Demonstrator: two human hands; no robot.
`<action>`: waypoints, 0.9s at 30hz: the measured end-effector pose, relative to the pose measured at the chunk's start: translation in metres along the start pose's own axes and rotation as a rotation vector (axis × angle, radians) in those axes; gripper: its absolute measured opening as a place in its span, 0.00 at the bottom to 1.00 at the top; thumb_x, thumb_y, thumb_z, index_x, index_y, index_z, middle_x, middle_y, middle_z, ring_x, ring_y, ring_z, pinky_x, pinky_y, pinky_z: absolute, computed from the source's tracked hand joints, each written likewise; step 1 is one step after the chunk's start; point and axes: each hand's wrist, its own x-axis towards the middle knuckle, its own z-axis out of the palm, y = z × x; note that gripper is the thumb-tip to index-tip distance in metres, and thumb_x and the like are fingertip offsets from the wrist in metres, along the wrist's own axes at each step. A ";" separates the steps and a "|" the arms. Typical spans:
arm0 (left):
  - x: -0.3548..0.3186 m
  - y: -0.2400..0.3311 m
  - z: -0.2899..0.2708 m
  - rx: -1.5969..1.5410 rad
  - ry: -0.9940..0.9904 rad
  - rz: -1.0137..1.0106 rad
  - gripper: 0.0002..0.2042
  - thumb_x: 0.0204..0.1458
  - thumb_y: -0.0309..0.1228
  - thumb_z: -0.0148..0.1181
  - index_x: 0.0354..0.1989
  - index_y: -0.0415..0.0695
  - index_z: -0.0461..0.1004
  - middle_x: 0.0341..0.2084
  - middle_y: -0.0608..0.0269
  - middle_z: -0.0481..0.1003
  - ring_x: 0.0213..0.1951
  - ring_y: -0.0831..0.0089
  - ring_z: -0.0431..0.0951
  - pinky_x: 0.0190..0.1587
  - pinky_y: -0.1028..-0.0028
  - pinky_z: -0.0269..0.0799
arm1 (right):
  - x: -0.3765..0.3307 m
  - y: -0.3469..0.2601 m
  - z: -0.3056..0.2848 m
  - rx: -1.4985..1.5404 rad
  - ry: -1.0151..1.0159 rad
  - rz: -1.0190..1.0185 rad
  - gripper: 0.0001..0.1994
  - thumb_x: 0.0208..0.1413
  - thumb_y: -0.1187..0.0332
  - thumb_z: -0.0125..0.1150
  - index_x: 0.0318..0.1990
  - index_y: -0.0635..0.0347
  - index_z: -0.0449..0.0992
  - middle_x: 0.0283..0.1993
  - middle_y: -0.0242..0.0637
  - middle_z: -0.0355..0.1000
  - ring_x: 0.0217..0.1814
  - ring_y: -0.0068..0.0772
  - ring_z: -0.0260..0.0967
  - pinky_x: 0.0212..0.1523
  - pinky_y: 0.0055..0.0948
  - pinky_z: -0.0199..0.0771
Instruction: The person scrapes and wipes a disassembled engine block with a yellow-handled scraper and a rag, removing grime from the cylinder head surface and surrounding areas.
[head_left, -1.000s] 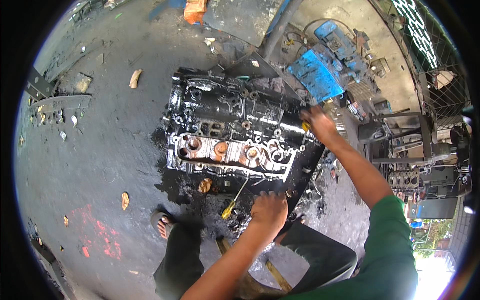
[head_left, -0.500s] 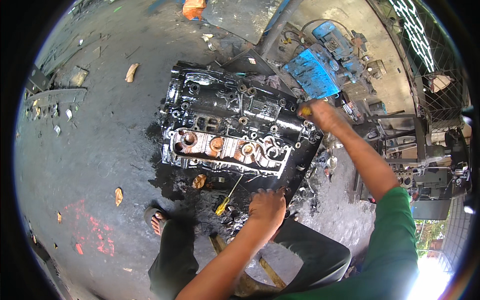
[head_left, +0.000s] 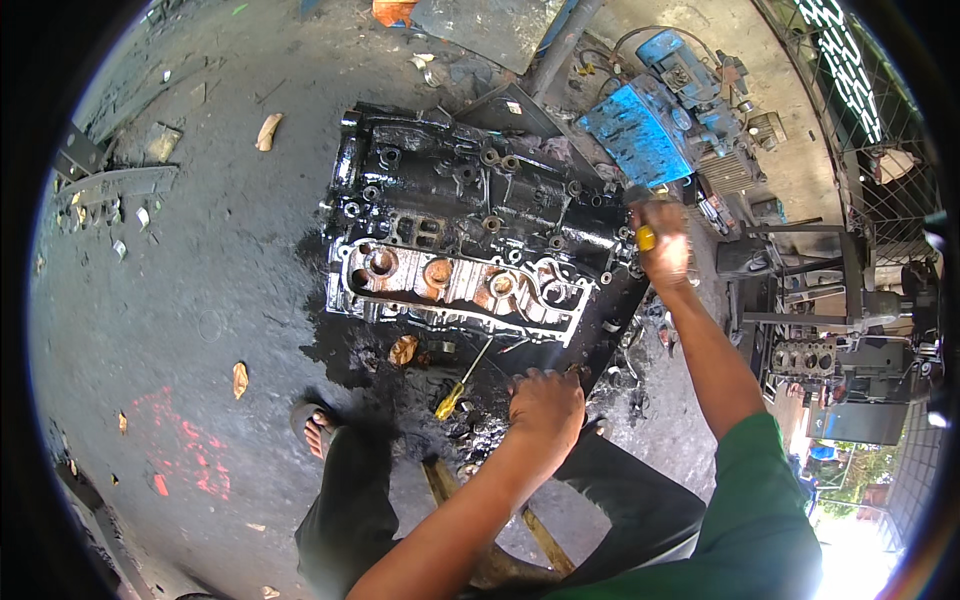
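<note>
A black, oily engine block (head_left: pixel 440 165) lies on its side in front of me. Its near side has a long pale-rimmed recess (head_left: pixel 470 290) with rusty round openings. At the block's right end my right hand (head_left: pixel 664 245) is closed around a yellow-handled tool (head_left: pixel 645 237); motion blur and the fingers hide its working end. My left hand (head_left: pixel 547 405) sits by the near edge of the dark sheet (head_left: pixel 612 355) under the block. Its fingers are curled, and what they grip is hidden. A yellow-handled screwdriver (head_left: pixel 452 400) lies left of that hand, its shaft toward the block.
A blue machine (head_left: pixel 635 125) stands beyond the block to the right. Loose metal parts (head_left: pixel 630 375) are scattered right of the sheet. Dark oil (head_left: pixel 335 350) stains the floor at left, near a dry leaf (head_left: pixel 403 350). A wooden stool (head_left: pixel 545 540) is between my legs.
My right hand has moved slightly right and nearer with the yellow-handled tool. The left hand stays by the sheet's edge. The whole view has shifted a little.
</note>
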 end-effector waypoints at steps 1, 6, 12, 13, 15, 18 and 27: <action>0.000 0.000 0.000 -0.002 0.005 0.007 0.12 0.54 0.31 0.51 0.45 0.42 0.73 0.37 0.54 0.78 0.42 0.58 0.79 0.41 0.60 0.75 | 0.003 0.002 -0.003 -0.012 -0.030 0.155 0.07 0.52 0.76 0.61 0.39 0.61 0.76 0.32 0.43 0.70 0.41 0.50 0.70 0.41 0.40 0.74; 0.005 0.000 0.003 -0.046 -0.055 -0.016 0.12 0.55 0.32 0.51 0.44 0.43 0.75 0.39 0.54 0.78 0.44 0.58 0.78 0.43 0.58 0.73 | 0.011 0.011 -0.023 0.499 -0.219 0.249 0.09 0.53 0.74 0.61 0.42 0.61 0.77 0.37 0.43 0.75 0.38 0.45 0.72 0.41 0.39 0.75; 0.001 0.000 0.003 -0.020 -0.052 0.016 0.14 0.55 0.31 0.50 0.47 0.42 0.74 0.38 0.55 0.77 0.43 0.58 0.78 0.42 0.59 0.73 | 0.039 -0.014 -0.008 0.034 -0.456 -0.255 0.08 0.53 0.68 0.59 0.38 0.59 0.78 0.34 0.45 0.74 0.37 0.46 0.73 0.46 0.38 0.75; 0.001 -0.001 0.002 -0.016 -0.068 0.020 0.15 0.54 0.31 0.49 0.49 0.41 0.72 0.38 0.54 0.77 0.42 0.57 0.78 0.42 0.60 0.73 | 0.048 -0.018 -0.001 -0.038 -0.590 -0.271 0.07 0.51 0.70 0.58 0.34 0.61 0.79 0.33 0.48 0.76 0.39 0.47 0.75 0.45 0.40 0.76; -0.002 -0.001 0.001 -0.012 -0.064 0.026 0.15 0.55 0.31 0.49 0.50 0.41 0.72 0.38 0.55 0.77 0.42 0.57 0.78 0.43 0.60 0.73 | 0.060 -0.021 0.008 -0.141 -0.754 -0.190 0.07 0.50 0.70 0.58 0.32 0.63 0.79 0.33 0.50 0.77 0.40 0.48 0.77 0.43 0.42 0.77; -0.005 -0.004 -0.001 -0.022 -0.062 -0.003 0.16 0.56 0.32 0.49 0.51 0.41 0.71 0.38 0.55 0.77 0.43 0.57 0.78 0.44 0.60 0.72 | 0.063 -0.015 0.009 -0.196 -0.803 -0.142 0.10 0.50 0.66 0.60 0.34 0.64 0.79 0.34 0.53 0.77 0.40 0.50 0.78 0.42 0.43 0.79; -0.009 -0.008 -0.008 -0.045 -0.033 -0.005 0.14 0.55 0.32 0.50 0.48 0.43 0.72 0.39 0.54 0.77 0.44 0.57 0.78 0.43 0.60 0.73 | 0.067 0.014 -0.023 0.121 -0.178 0.456 0.12 0.54 0.57 0.66 0.41 0.52 0.77 0.34 0.43 0.79 0.36 0.45 0.79 0.36 0.39 0.77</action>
